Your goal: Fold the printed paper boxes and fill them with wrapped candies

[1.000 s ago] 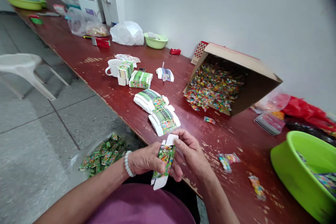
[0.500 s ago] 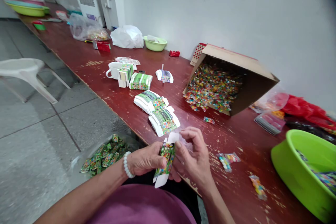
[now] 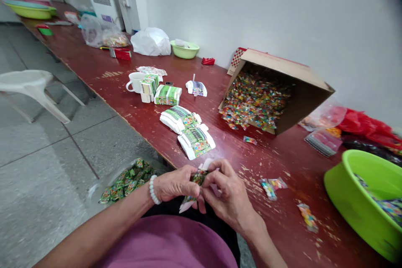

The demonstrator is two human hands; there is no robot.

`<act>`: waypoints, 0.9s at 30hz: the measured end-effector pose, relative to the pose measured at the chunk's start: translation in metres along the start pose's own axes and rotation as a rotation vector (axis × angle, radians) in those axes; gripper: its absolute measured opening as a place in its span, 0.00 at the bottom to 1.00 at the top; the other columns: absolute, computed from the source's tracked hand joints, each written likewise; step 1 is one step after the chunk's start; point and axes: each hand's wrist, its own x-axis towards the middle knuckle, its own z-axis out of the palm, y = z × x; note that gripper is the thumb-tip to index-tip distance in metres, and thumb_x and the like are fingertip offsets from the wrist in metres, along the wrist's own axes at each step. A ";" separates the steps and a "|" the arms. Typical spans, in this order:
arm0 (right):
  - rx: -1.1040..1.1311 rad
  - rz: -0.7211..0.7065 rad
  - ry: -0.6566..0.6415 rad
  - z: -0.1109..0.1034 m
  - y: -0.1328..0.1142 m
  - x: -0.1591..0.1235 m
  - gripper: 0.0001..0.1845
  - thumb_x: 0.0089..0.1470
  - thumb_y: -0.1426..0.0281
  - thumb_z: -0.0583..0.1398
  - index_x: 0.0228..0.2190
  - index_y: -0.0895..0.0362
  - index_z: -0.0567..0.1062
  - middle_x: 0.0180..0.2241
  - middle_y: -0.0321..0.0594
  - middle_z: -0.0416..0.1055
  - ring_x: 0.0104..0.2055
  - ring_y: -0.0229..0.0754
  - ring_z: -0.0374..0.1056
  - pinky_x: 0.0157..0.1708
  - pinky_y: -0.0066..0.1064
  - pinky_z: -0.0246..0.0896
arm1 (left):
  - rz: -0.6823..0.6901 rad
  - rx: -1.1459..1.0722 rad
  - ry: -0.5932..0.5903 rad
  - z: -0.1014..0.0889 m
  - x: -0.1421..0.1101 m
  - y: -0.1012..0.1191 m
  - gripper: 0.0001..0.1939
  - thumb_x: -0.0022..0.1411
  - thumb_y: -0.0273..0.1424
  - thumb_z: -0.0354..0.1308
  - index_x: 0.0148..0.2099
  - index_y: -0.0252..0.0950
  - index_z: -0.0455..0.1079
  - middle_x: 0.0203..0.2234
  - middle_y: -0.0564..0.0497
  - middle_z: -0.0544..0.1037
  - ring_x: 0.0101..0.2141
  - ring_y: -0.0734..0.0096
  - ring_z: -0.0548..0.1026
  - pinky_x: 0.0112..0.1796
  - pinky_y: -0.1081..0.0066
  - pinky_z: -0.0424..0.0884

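Both of my hands grip a small green printed carton (image 3: 197,179) just off the near edge of the red-brown table (image 3: 103,75). My left hand (image 3: 172,185) wraps its fingers round the carton's left side. My right hand (image 3: 226,194) pinches its upper end, and a white flap sticks out below. Just beyond my hands lie two stacks of flat cartons (image 3: 187,131) of the same kind. A tipped cardboard box (image 3: 287,81) spills small colourful candy packets onto the table.
A bright green basin (image 3: 364,201) sits at the right. Loose candy packets (image 3: 272,186) lie near it. Further back stand a white mug (image 3: 134,81), folded cartons (image 3: 168,94), plastic bags and a pale green bowl (image 3: 185,49). A bag of green packets (image 3: 125,180) rests on the floor beside a white chair (image 3: 28,86).
My right hand came down from the carton's open top flap and closed over its upper end. Both hands drew closer together around the carton.
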 end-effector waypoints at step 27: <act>-0.051 0.104 0.062 -0.005 0.002 -0.001 0.10 0.55 0.74 0.62 0.41 0.53 0.72 0.39 0.39 0.67 0.29 0.37 0.63 0.29 0.28 0.63 | -0.031 0.052 -0.020 0.002 0.003 0.010 0.36 0.48 0.60 0.63 0.43 0.32 0.77 0.25 0.48 0.80 0.26 0.68 0.78 0.24 0.76 0.67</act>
